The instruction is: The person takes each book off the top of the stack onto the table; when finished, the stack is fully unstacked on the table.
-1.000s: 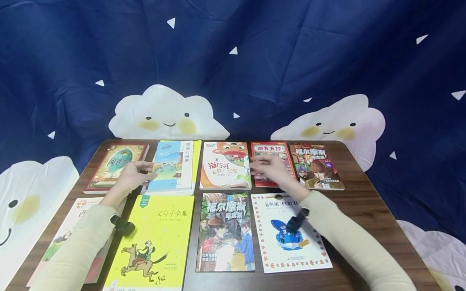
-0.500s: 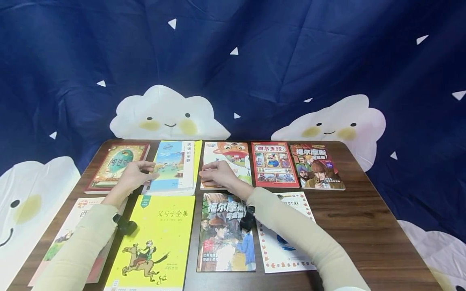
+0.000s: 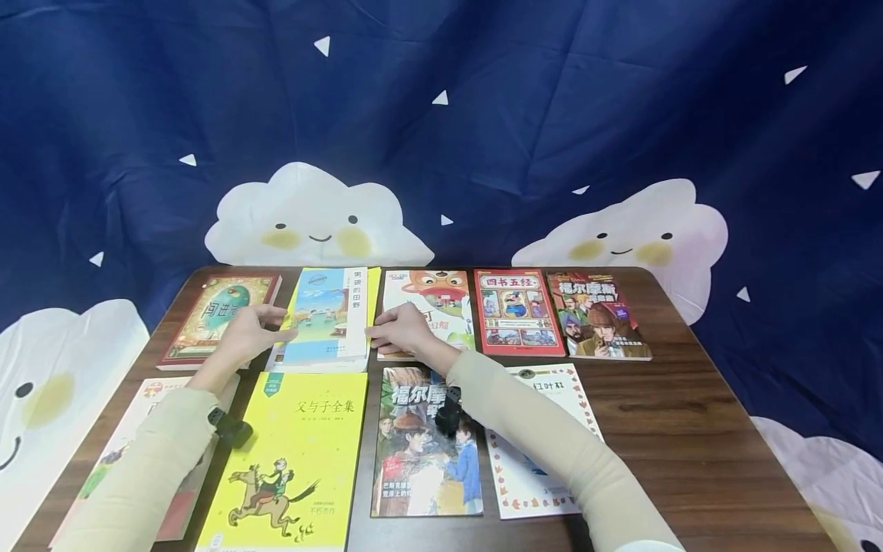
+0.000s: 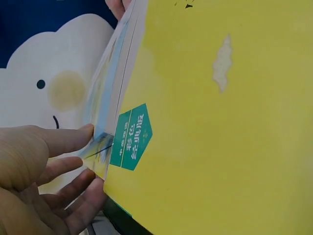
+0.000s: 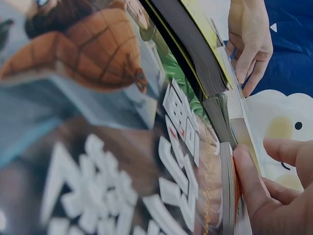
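Note:
A blue-and-white picture-cover book (image 3: 320, 314) lies on a yellow book (image 3: 375, 295), whose yellow border shows at its top and right. My left hand (image 3: 251, 333) is at the left edge of this pair. In the left wrist view the thumb tip (image 4: 87, 136) meets the cover's edge, and the other fingertips are right at the side below it. My right hand (image 3: 407, 331) is at the pair's right edge, over the lower left of the orange-and-white cat book (image 3: 441, 295). Its thumb and fingers are extended in the right wrist view.
Around the pair lie a green-and-red framed book (image 3: 228, 307), a red book (image 3: 517, 307), two detective-cover books, a large yellow book (image 3: 290, 445), a pink-edged book and a white leaf-bordered book (image 3: 545, 502). Bare brown table (image 3: 676, 429) shows at right. A blue cloud-print cloth hangs behind.
My right hand has moved left from the red book, across the cat book, to the right edge of the blue-and-white book. My left hand has stayed at the left edge.

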### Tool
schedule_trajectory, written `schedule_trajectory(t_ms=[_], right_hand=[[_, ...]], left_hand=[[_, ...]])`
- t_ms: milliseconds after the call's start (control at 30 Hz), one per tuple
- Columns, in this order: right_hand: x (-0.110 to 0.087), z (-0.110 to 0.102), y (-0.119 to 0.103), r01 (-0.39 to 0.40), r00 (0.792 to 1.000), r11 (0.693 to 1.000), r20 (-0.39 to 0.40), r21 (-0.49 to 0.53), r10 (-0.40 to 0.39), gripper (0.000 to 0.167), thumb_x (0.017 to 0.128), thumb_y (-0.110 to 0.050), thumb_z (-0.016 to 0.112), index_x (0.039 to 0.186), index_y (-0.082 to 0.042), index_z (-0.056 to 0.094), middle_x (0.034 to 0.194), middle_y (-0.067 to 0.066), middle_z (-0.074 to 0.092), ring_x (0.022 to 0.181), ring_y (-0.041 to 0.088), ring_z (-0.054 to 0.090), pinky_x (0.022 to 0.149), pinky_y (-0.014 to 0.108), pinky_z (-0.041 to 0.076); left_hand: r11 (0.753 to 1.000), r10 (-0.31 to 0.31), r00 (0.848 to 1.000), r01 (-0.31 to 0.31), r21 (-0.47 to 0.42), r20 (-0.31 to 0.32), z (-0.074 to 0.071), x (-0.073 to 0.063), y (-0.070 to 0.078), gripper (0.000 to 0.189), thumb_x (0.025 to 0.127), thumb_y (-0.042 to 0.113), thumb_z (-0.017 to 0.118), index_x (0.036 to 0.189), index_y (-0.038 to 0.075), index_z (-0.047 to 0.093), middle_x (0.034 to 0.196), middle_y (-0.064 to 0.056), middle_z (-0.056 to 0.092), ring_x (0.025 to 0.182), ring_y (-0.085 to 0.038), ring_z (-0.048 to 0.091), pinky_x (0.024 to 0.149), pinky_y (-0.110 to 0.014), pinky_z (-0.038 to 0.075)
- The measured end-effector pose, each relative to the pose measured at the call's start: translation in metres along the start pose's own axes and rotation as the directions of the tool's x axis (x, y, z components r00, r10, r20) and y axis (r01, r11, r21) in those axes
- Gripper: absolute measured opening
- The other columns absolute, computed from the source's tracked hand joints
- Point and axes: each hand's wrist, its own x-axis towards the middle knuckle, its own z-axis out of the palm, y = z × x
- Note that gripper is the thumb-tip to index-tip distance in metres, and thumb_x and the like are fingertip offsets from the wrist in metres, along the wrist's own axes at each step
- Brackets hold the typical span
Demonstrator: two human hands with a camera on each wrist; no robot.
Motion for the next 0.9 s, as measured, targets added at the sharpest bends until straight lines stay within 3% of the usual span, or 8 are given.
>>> schedule_trajectory(t_ms=[167, 300, 433, 533, 600, 700, 900], right_hand=[[-0.001, 0.007, -0.003, 0.021, 0.998, 0.995, -0.064, -0.099, -0.027, 0.04, 0.089, -0.021, 0.088, 0.116, 0.004, 0.073, 0.087, 0.017, 0.08, 0.066, 0.019, 0.077, 0.059, 0.028, 0.065], [0.0, 0.014, -0.007, 0.02, 0.993, 0.967, -0.105, -0.256, -0.048, 0.031, 0.085, -0.028, 0.091, 0.091, -0.004, 0.073, 0.071, 0.01, 0.077, 0.057, 0.017, 0.073, 0.05, 0.026, 0.059], [0.002, 0.017, -0.012, -0.011, 0.991, 0.934, -0.13, -0.358, -0.038, 0.037, 0.083, -0.029, 0.092, 0.069, -0.01, 0.064, 0.064, 0.007, 0.075, 0.053, 0.016, 0.071, 0.046, 0.024, 0.053], [0.003, 0.018, -0.014, -0.05, 0.988, 0.941, -0.154, -0.334, -0.002, 0.031, 0.083, -0.024, 0.093, 0.076, -0.008, 0.067, 0.065, 0.006, 0.074, 0.052, 0.015, 0.07, 0.049, 0.024, 0.057], [0.003, 0.017, -0.014, -0.07, 0.987, 0.948, -0.161, -0.311, 0.02, 0.026, 0.083, -0.022, 0.093, 0.089, -0.005, 0.073, 0.067, 0.007, 0.075, 0.052, 0.014, 0.069, 0.051, 0.025, 0.06], [0.004, 0.016, -0.014, -0.08, 0.988, 0.954, -0.153, -0.289, 0.036, 0.032, 0.084, -0.02, 0.092, 0.104, -0.002, 0.075, 0.07, 0.008, 0.076, 0.051, 0.013, 0.069, 0.054, 0.025, 0.062], [0.005, 0.013, -0.01, -0.067, 0.991, 0.971, -0.128, -0.231, 0.038, 0.034, 0.086, -0.018, 0.09, 0.11, 0.0, 0.075, 0.071, 0.01, 0.076, 0.05, 0.012, 0.067, 0.053, 0.026, 0.062]], left_hand=[[1.0, 0.021, 1.0, -0.021, 0.002, 0.013, 0.0, 0.0, 0.002, 0.057, 0.098, 0.025, 0.077, 0.143, -0.006, 0.06, 0.14, -0.034, 0.06, 0.126, -0.049, 0.057, 0.099, -0.061, 0.054], [1.0, 0.024, 1.0, -0.024, 0.005, 0.016, 0.001, 0.002, 0.003, 0.055, 0.098, 0.025, 0.076, 0.142, -0.005, 0.061, 0.141, -0.033, 0.059, 0.126, -0.048, 0.057, 0.098, -0.059, 0.054], [1.0, 0.015, 1.0, -0.016, 0.013, 0.019, 0.0, 0.001, 0.004, 0.058, 0.098, 0.029, 0.077, 0.142, -0.005, 0.06, 0.142, -0.033, 0.058, 0.128, -0.049, 0.056, 0.1, -0.061, 0.052], [1.0, 0.005, 1.0, -0.005, 0.026, 0.024, 0.0, -0.001, 0.004, 0.062, 0.098, 0.035, 0.077, 0.143, -0.003, 0.059, 0.144, -0.033, 0.057, 0.13, -0.05, 0.055, 0.102, -0.063, 0.052], [1.0, 0.0, 1.0, -0.001, 0.03, 0.028, 0.0, -0.002, 0.005, 0.063, 0.098, 0.037, 0.077, 0.144, -0.003, 0.059, 0.144, -0.032, 0.057, 0.13, -0.05, 0.055, 0.103, -0.063, 0.051], [1.0, 0.001, 1.0, -0.002, 0.023, 0.029, -0.001, -0.002, 0.004, 0.064, 0.098, 0.038, 0.077, 0.144, -0.004, 0.059, 0.145, -0.033, 0.057, 0.131, -0.05, 0.055, 0.103, -0.063, 0.051], [1.0, 0.011, 1.0, -0.011, 0.005, 0.027, 0.0, -0.003, 0.002, 0.063, 0.098, 0.037, 0.077, 0.142, -0.004, 0.06, 0.144, -0.032, 0.058, 0.129, -0.047, 0.057, 0.101, -0.06, 0.053]])
